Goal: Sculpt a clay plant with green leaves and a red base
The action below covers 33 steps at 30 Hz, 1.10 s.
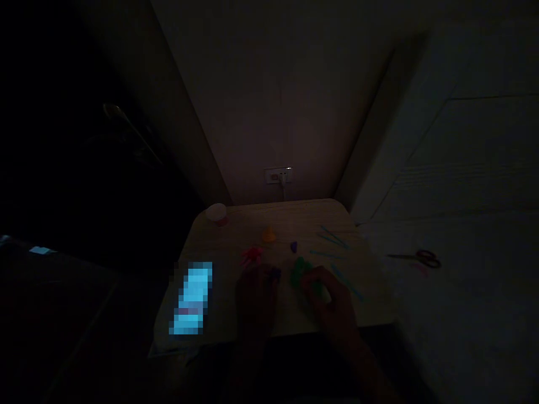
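Note:
The light is very dim, so details are hard to make out. My right hand [330,297] is closed, thumb and fingers together on the edge of a green lumpy piece [300,270] on the small table. My left hand [256,294] is a dark shape with its fingers bunched. A small dark purple piece [274,274] shows at its fingertips and appears pinched there. Just beyond that hand lies a red piece with finger-like prongs [252,255]. A small purple lump [293,246] and an orange cone-shaped piece [269,234] sit farther back.
Several thin blue sticks [332,238] lie on the table's right side. A white cup [217,213] stands at the back left corner, a lit phone [193,297] at the front left. Scissors [425,258] rest on a pale surface to the right. A wall socket [278,176] holds a plug.

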Available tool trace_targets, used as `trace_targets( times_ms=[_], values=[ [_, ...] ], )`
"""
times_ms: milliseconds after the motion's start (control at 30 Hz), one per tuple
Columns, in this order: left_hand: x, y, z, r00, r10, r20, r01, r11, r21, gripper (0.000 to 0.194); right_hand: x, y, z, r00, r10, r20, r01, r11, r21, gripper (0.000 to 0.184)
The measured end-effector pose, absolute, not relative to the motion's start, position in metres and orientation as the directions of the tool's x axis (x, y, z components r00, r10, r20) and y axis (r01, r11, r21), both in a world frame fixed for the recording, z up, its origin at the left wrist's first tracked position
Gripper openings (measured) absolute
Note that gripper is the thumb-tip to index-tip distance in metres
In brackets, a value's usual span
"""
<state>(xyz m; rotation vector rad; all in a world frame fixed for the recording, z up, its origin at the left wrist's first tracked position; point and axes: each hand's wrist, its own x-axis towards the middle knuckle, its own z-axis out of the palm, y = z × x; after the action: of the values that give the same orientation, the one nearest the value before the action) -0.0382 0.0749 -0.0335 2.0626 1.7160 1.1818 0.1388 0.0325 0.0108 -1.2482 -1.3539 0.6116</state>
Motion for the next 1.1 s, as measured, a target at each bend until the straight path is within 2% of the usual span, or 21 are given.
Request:
trace_targets(
  times_ms=[100,267,433,600,767,933,1033,1100],
  values=[
    [-0.039,0.078,-0.035,0.049,0.889,0.454,0.765,-0.326,0.556,0.010,0.135,0.032,0.010,0.192,0.911,0.364,0.341,0.285,-0.896,0.012],
    [-0.055,0.076,-0.040,0.038,0.886,0.463,0.761,-0.326,0.561,0.036,0.138,0.032,0.009,0.181,0.909,0.376,0.340,0.301,-0.891,0.010],
    [-0.083,0.069,-0.039,0.097,0.907,0.409,0.825,-0.303,0.477,0.018,0.145,0.032,0.007,0.204,0.916,0.345,0.324,0.269,-0.907,0.009],
    [-0.094,0.067,-0.043,0.114,0.931,0.347,0.846,-0.275,0.458,0.019,0.144,0.032,0.007,0.196,0.918,0.345,0.331,0.269,-0.904,0.010],
    [-0.089,0.070,-0.043,0.065,0.948,0.311,0.754,-0.251,0.607,0.021,0.140,0.031,0.009,0.135,0.924,0.357,0.350,0.292,-0.890,0.011],
    [-0.073,0.062,-0.020,-0.006,0.998,0.056,0.494,-0.046,0.868,0.018,0.135,0.028,0.006,0.025,0.935,0.353,0.351,0.323,-0.879,0.006],
    [-0.057,0.051,-0.005,0.022,0.994,-0.107,0.222,0.100,0.970,0.020,0.132,0.026,0.005,-0.137,0.924,0.357,0.329,0.383,-0.863,0.039],
    [-0.047,0.045,0.000,0.079,0.985,-0.155,0.046,0.152,0.987,0.022,0.131,0.025,0.005,-0.220,0.915,0.338,0.313,0.395,-0.864,0.042]
  ],
)
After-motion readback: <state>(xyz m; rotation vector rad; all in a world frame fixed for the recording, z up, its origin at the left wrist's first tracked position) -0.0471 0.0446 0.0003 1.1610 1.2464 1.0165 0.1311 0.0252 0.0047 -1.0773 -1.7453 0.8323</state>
